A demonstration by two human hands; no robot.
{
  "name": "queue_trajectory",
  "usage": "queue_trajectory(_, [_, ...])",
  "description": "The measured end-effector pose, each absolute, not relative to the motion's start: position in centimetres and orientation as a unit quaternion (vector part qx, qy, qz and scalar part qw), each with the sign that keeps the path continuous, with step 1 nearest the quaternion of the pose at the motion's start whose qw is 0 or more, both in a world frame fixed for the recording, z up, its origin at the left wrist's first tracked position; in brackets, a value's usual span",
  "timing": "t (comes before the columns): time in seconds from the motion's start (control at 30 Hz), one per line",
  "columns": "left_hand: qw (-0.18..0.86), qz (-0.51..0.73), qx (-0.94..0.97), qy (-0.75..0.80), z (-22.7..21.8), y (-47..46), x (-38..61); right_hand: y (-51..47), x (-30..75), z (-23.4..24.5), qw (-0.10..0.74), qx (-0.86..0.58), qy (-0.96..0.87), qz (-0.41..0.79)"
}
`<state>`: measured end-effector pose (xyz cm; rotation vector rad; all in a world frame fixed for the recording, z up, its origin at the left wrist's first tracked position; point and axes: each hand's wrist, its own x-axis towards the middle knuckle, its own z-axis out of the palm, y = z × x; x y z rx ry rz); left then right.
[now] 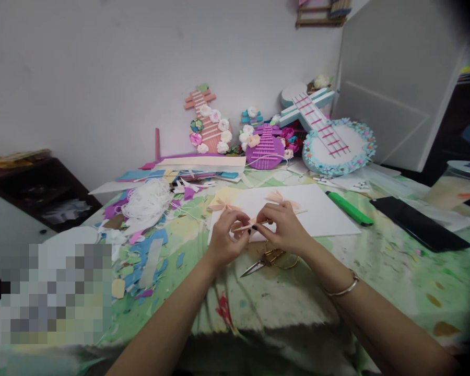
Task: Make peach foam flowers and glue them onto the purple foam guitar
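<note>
bare forearms [168, 308] frame left hand [229, 234] and right hand [284, 223], both pinching thin peach paper [251, 222], probably light, easily creased, best held edgewise.

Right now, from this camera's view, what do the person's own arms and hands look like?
Both the left hand and the right hand are ungloved, with dark nail colour showing. The forearms are uncovered as far as they show, with no sleeves in view. A thin, shiny, silver-looking bangle circles the right wrist; no band shows on the left.
</note>
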<state>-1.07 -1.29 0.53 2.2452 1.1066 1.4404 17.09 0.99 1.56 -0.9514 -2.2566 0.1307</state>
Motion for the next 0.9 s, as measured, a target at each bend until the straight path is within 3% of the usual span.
queue_trajectory(0.9, [0.115, 0.481, 0.788, 0.367, 0.52, -1.16, -1.12, 1.02, 17.23, 1.78, 0.330, -0.350, -0.874, 0.076])
